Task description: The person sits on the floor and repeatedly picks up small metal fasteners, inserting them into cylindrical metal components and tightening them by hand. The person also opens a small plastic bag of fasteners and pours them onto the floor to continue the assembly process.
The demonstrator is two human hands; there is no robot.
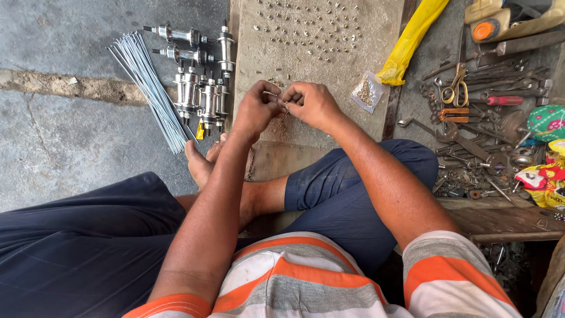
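Metal bit, too small to identify, pinched between left hand (256, 109) and right hand (313, 103) fingertips.

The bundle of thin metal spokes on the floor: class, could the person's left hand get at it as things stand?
Probably yes. The spokes lie in the open on the left hand's side, with nothing on top; only the shiny hubs sit between, low enough to reach over.
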